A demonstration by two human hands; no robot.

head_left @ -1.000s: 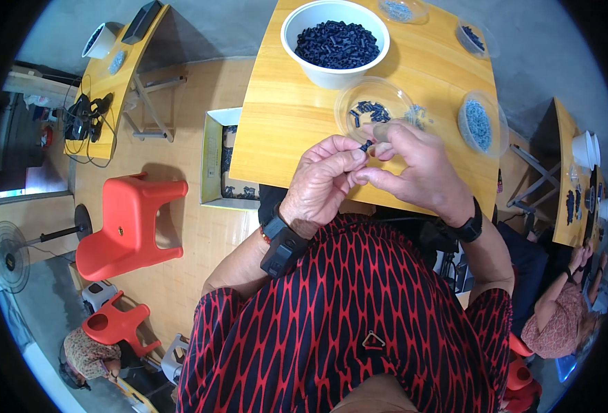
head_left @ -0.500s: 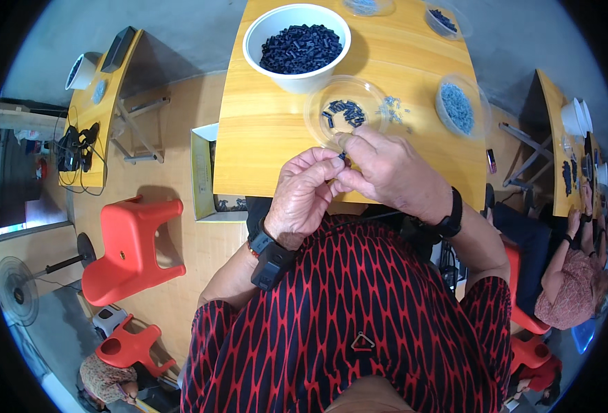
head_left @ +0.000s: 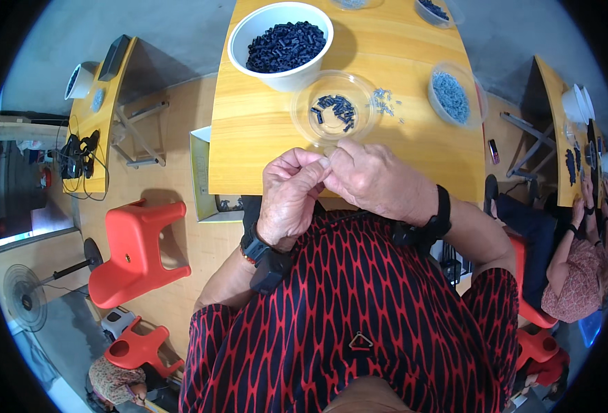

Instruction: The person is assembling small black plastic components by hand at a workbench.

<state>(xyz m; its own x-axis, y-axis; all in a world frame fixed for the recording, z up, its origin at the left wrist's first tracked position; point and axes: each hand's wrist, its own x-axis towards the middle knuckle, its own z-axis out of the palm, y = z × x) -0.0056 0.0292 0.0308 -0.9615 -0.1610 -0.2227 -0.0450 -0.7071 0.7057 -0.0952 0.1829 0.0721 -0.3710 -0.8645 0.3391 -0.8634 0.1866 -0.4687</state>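
Observation:
My left hand and my right hand meet fingertip to fingertip above the near edge of the wooden table. Both are closed in a pinch, and the fingers hide whatever is between them. Just beyond lies a shallow clear plastic tub, with several short black tube-like pieces inside. To its right, tiny clear bits are scattered on the wood. A white bucket full of similar black pieces stands at the back left.
A clear tub of small pale-blue bits sits at the table's right, and another of black pieces at the far right corner. A red stool, an open box and a fan stand left. A seated person works at the right table.
My hands have drawn slightly left and closed tighter together. A small black piece that showed between my fingertips is now hidden. The view has shifted a little.

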